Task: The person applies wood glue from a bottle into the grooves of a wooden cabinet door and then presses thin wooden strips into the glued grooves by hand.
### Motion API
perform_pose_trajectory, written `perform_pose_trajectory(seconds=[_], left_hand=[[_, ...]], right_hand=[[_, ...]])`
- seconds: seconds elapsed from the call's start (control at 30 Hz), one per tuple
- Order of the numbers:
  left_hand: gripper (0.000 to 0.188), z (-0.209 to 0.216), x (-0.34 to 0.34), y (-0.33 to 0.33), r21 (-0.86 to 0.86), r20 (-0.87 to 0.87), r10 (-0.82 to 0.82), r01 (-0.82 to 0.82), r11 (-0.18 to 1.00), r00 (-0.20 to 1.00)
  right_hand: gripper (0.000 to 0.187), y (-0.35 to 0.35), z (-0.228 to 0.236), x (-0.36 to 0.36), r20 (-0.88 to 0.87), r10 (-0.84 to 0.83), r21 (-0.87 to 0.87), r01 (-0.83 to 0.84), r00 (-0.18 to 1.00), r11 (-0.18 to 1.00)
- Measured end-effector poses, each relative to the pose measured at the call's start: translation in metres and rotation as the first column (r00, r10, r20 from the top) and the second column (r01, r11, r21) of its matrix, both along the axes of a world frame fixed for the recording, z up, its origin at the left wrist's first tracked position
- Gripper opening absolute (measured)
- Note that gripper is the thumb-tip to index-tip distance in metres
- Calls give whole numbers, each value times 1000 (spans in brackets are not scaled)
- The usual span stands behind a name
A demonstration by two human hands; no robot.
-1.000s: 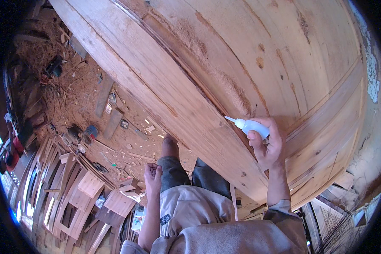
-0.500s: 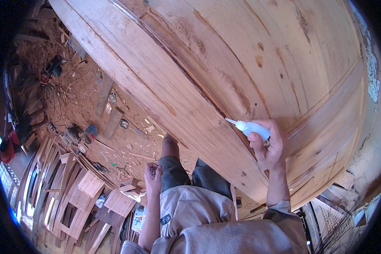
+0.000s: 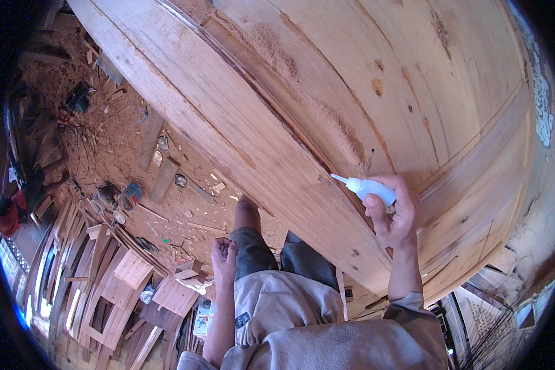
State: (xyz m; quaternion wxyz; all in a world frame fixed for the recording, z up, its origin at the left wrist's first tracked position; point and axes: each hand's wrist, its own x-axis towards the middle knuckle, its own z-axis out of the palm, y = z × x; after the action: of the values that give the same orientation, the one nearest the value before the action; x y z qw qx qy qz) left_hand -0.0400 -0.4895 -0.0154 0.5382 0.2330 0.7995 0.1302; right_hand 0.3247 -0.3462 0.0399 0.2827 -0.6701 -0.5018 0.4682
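Note:
My right hand (image 3: 393, 213) grips a small squeeze bottle (image 3: 376, 190), pale blue with a white cap and a thin tapered nozzle. The bottle lies tilted, its nozzle pointing left over a dark groove (image 3: 314, 159) in a large, curved wooden panel (image 3: 265, 142). Whether the tip touches the wood I cannot tell. Reddish sawdust (image 3: 345, 135) lies in a strip along the groove. Lower down, beside my leg, my left hand (image 3: 224, 253) hangs with its fingers curled in. Whatever it may hold is hidden.
Sawdust and offcuts cover the floor (image 3: 120, 120) to the left, with a blue tin (image 3: 131, 194) among them. Several stacked boards (image 3: 114, 290) stand at the lower left. My legs are close to the panel's near edge.
My right hand and the bottle have shifted very slightly to the right and down. The left hand stays where it was.

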Motion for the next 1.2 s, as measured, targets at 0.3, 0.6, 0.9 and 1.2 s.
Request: perform_pose_trajectory(seconds=[0.3,0.6,0.9,1.2], left_hand=[[18,-3,-3,-2,14,-7,-14,14,1000,1000],[20,-5,-7,-4,11,-28,-41,41,999,999],[23,-3,-10,-1,8,-32,-72,72,997,997],[25,-1,-7,5,-9,-55,-105,105,994,993]], right_hand=[[29,-4,-3,-2,9,3,65,-3,1000,998],[26,-7,-5,-2,7,-22,65,21,1000,998],[24,-6,3,-2,26,-44,0,44,999,999],[27,-12,-2,1,64,-14,59,10,998,998]])
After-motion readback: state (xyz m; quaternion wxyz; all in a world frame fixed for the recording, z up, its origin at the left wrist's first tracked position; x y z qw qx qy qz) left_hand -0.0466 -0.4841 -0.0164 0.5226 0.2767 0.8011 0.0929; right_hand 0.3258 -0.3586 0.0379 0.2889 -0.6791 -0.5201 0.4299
